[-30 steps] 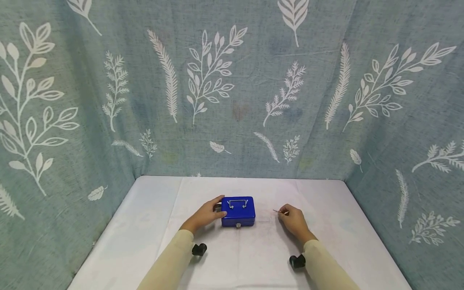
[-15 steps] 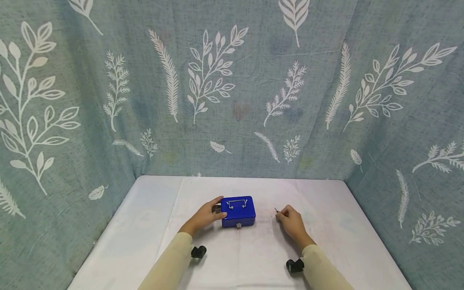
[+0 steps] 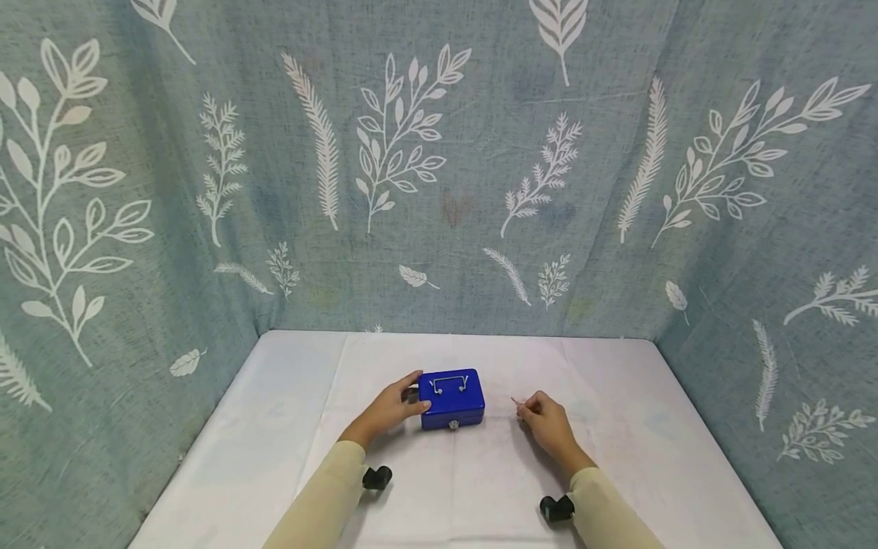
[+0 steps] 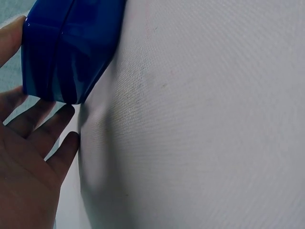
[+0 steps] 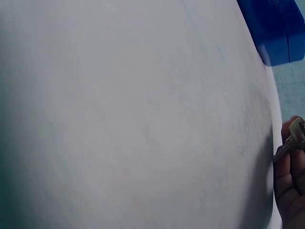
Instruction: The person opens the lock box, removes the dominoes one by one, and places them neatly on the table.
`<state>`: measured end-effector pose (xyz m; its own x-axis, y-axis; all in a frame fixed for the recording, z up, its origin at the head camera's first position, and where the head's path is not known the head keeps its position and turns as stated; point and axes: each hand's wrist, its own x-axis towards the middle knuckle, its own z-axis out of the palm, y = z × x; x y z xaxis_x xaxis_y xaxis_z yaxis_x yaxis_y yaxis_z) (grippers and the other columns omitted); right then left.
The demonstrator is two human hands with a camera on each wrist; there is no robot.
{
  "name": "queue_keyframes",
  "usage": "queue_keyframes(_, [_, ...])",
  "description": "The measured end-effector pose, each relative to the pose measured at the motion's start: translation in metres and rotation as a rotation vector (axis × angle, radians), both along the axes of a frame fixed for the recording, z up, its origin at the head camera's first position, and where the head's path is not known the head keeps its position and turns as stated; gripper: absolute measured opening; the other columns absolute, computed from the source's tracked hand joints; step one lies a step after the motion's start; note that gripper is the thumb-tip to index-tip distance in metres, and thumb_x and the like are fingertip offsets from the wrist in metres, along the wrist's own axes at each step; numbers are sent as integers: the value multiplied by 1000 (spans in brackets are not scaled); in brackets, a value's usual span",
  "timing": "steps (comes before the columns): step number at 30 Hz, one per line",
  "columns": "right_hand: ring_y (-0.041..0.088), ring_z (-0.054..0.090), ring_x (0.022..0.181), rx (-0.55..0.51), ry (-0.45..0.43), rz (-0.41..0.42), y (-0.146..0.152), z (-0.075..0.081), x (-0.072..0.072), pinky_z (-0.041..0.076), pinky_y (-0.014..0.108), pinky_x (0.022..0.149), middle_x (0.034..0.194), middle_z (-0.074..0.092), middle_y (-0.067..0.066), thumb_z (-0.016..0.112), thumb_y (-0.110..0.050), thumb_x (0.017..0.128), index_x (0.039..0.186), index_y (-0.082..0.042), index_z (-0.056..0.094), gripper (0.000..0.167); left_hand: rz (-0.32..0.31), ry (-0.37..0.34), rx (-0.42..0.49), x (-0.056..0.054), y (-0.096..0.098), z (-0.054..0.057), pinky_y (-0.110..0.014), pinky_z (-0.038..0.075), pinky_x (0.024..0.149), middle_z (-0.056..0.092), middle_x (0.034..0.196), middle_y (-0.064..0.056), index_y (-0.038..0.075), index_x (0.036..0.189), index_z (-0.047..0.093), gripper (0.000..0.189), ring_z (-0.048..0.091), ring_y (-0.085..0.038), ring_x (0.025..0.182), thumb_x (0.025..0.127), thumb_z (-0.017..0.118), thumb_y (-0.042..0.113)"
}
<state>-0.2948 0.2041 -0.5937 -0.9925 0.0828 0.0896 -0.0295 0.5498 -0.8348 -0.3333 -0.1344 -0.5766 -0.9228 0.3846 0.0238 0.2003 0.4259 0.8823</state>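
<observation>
A blue cash box [image 3: 456, 404] with a wire handle on its lid and a round lock on its front stands closed on the white table. My left hand [image 3: 386, 408] lies along its left side, thumb on the lid's edge. In the left wrist view several fingertips [image 4: 69, 112] touch or nearly touch the box's side wall. To the right of the box, apart from it, my right hand [image 3: 546, 425] pinches a small metal key [image 5: 296, 135] between thumb and fingers. The key's end points left and away from me in the head view.
A white cloth covers the table [image 3: 309, 488]. Green leaf-patterned curtains [image 3: 439, 252] hang behind it and on both sides. Each wrist wears a small black camera [image 3: 557, 508].
My right hand has moved slightly left, toward the box, and the key has turned in its fingers. The box has turned slightly, its right side going back. My left hand stays at the box.
</observation>
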Motion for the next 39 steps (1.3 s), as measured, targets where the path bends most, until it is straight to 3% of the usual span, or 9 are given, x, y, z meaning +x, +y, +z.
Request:
queue_keyframes(11, [14,54,64,12,-1,77,-18,2,20,45,28,54,70,61,-4,72,-19,89,81,-14,60,15,97,-34,-16,11,0,-12,-54,35,106,46,145,-12,15,153,33,87,44,-36,131,83,74,48])
queue_keyframes(19, [13,52,62,3,25,128,-29,-1,32,44,27,54,70,58,-5,73,-21,88,79,-15,62,16,157,-14,89,22,7,-20,-52,35,106,51,141,-13,14,151,37,89,46,-35,130,80,77,48])
queue_keyframes(25, [11,51,60,26,35,171,-40,-3,36,43,26,54,67,57,-7,72,-24,89,80,-16,62,15,227,14,113,27,9,-29,-53,33,107,48,144,-8,18,150,39,89,43,-33,132,78,76,53])
queue_keyframes(35, [11,53,60,42,54,206,-57,-1,39,45,27,53,67,58,-9,71,-23,89,80,-18,62,14,269,53,73,25,12,-30,-52,28,110,46,146,-4,25,150,39,83,41,-29,134,81,72,56])
queue_keyframes(39, [10,51,60,97,77,190,-61,1,37,44,27,53,65,56,-11,71,-22,89,79,-20,61,14,262,77,84,21,12,-27,-52,32,108,50,141,-6,21,149,40,76,46,-30,130,86,69,51])
